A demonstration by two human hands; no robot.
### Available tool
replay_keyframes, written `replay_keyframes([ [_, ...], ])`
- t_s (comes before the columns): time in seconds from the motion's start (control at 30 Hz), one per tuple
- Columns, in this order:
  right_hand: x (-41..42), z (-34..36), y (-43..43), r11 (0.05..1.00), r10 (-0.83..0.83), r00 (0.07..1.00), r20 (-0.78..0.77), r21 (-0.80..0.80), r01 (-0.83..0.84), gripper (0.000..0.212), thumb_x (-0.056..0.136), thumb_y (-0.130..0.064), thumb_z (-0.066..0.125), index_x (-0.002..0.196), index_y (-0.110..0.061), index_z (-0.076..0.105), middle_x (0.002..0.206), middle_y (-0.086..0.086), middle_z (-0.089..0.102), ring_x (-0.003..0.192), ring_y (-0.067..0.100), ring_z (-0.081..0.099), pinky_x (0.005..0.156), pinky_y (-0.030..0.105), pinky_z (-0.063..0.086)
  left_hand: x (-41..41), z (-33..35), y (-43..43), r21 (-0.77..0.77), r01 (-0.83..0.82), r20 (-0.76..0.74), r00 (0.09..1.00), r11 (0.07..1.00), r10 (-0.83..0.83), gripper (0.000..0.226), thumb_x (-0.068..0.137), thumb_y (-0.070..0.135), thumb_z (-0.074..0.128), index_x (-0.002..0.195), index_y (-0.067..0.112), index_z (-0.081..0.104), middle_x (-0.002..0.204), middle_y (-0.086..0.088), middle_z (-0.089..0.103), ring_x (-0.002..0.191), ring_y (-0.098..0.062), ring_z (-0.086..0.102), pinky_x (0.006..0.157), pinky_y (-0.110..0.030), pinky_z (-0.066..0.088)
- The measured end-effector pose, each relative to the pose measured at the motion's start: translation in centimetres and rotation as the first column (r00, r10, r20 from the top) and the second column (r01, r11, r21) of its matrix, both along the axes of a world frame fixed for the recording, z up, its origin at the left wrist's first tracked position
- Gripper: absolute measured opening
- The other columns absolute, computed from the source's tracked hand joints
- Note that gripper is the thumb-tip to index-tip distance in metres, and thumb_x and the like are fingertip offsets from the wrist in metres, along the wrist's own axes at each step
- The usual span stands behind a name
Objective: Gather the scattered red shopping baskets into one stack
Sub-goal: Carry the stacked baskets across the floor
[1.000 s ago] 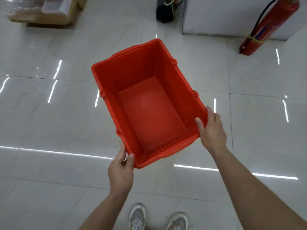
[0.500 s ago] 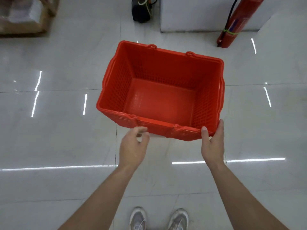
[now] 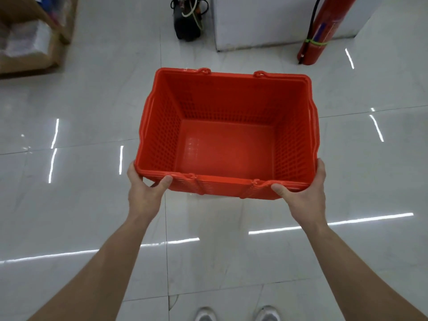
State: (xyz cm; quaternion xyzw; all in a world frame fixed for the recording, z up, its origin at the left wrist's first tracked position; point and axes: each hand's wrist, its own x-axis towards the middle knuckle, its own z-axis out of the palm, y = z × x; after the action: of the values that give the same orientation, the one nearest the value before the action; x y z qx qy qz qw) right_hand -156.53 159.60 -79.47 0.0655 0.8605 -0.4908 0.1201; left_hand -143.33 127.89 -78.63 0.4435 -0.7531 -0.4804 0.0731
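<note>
One red shopping basket [image 3: 228, 140] is held in the air above the white tiled floor, its long side facing me and its inside empty. My left hand [image 3: 144, 193] grips the near left corner of its rim. My right hand [image 3: 305, 193] grips the near right corner. Both thumbs lie on the near rim. Its handles hang down along the long sides. No other basket is in view.
A red fire extinguisher [image 3: 318, 33] leans against a white block [image 3: 261, 22] at the back right. A black device with cables [image 3: 188, 17] stands at the back centre. An open cardboard box [image 3: 30, 40] sits at the back left. My shoes [image 3: 236, 315] show at the bottom.
The basket has turned from diagonal to square, long side toward me. My left hand let go, then took hold of the near left corner. The right hand stayed on the rim.
</note>
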Motion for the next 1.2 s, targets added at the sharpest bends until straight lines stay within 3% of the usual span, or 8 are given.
replay_keyframes([
  [0.17, -3.4, -0.1, 0.1, 0.999, 0.028, 1.000, -0.003, -0.019, -0.028, 0.123, 0.065, -0.031, 0.094, 0.157, -0.035, 0.013, 0.148, -0.008, 0.045, 0.133, 0.016, 0.047, 0.108, 0.032, 0.038, -2.1, -0.8, 0.5, 0.081, -0.007, -0.087, 0.996, 0.997, 0.014, 0.088, 0.086, 0.023, 0.076, 0.151, 0.024, 0.017, 0.136, 0.006, 0.050, 0.084, 0.027, 0.054, 0.081, -0.012, 0.039],
  [0.23, -4.5, -0.2, -0.3, 0.999, 0.024, 1.000, -0.008, -0.023, -0.024, 0.122, 0.066, -0.031, 0.094, 0.157, -0.035, 0.013, 0.149, -0.006, 0.045, 0.134, 0.017, 0.047, 0.108, 0.032, 0.037, -3.4, -1.0, 0.2, 0.083, 0.000, -0.101, 0.995, 0.997, 0.009, 0.088, 0.087, 0.021, 0.075, 0.152, 0.022, 0.016, 0.136, 0.006, 0.048, 0.079, 0.034, 0.049, 0.072, -0.002, 0.037],
  [0.33, -5.9, -0.6, -1.2, 1.000, 0.009, 1.000, -0.020, -0.029, -0.009, 0.122, 0.067, -0.032, 0.094, 0.157, -0.035, 0.013, 0.151, -0.005, 0.044, 0.136, 0.018, 0.046, 0.111, 0.036, 0.038, -5.5, -1.2, -1.5, 0.076, 0.015, -0.110, 0.994, 0.997, -0.007, 0.088, 0.087, 0.024, 0.076, 0.151, 0.024, 0.016, 0.138, 0.008, 0.047, 0.086, 0.025, 0.053, 0.081, -0.009, 0.039],
  [0.43, -7.5, -1.0, -2.0, 0.999, -0.009, 1.000, -0.023, -0.037, 0.008, 0.123, 0.065, -0.035, 0.094, 0.157, -0.036, 0.012, 0.153, -0.007, 0.041, 0.139, 0.017, 0.043, 0.117, 0.044, 0.037, -7.9, -1.4, -3.0, 0.083, 0.033, -0.111, 0.994, 0.996, -0.024, 0.089, 0.086, 0.027, 0.076, 0.151, 0.026, 0.015, 0.137, 0.009, 0.047, 0.106, -0.003, 0.054, 0.097, -0.029, 0.041],
  [0.5, -9.0, -1.0, -2.7, 0.999, -0.029, 0.999, -0.028, -0.036, 0.028, 0.123, 0.065, -0.035, 0.094, 0.157, -0.037, 0.013, 0.153, -0.007, 0.042, 0.139, 0.017, 0.043, 0.117, 0.045, 0.037, -9.8, -1.4, -3.9, 0.087, 0.049, -0.108, 0.993, 0.995, -0.040, 0.091, 0.087, 0.027, 0.075, 0.151, 0.028, 0.011, 0.135, 0.012, 0.045, 0.116, -0.011, 0.048, 0.098, -0.032, 0.038],
  [0.97, -26.7, -0.2, -6.2, 0.994, -0.047, 0.999, -0.014, -0.095, 0.045, 0.120, 0.066, -0.023, 0.094, 0.156, -0.039, 0.016, 0.139, -0.015, 0.043, 0.128, 0.011, 0.047, 0.101, 0.026, 0.039, -27.9, -0.6, -6.7, 0.090, 0.044, -0.120, 0.992, 0.995, -0.033, 0.082, 0.087, 0.016, 0.075, 0.148, 0.015, 0.020, 0.130, 0.002, 0.045, 0.111, -0.013, 0.049, 0.094, -0.027, 0.043],
  [1.1, -33.3, -0.2, -7.6, 0.995, -0.047, 0.999, -0.010, -0.087, 0.046, 0.121, 0.065, -0.024, 0.095, 0.156, -0.038, 0.016, 0.145, -0.010, 0.044, 0.131, 0.012, 0.046, 0.103, 0.027, 0.038, -34.9, -0.4, -8.2, 0.071, 0.063, -0.108, 0.993, 0.995, -0.055, 0.082, 0.087, 0.014, 0.074, 0.149, 0.012, 0.020, 0.126, 0.005, 0.043, 0.107, -0.010, 0.049, 0.084, -0.007, 0.040],
  [1.2, -37.7, -0.6, -8.5, 0.996, -0.066, 0.997, -0.030, -0.070, 0.064, 0.122, 0.064, -0.026, 0.095, 0.156, -0.038, 0.016, 0.146, -0.009, 0.045, 0.130, 0.012, 0.046, 0.103, 0.028, 0.038, -39.7, -0.7, -9.5, 0.054, 0.073, -0.099, 0.993, 0.996, -0.068, 0.085, 0.086, 0.018, 0.075, 0.149, 0.014, 0.018, 0.131, 0.004, 0.044, 0.114, -0.013, 0.048, 0.094, -0.022, 0.042],
])
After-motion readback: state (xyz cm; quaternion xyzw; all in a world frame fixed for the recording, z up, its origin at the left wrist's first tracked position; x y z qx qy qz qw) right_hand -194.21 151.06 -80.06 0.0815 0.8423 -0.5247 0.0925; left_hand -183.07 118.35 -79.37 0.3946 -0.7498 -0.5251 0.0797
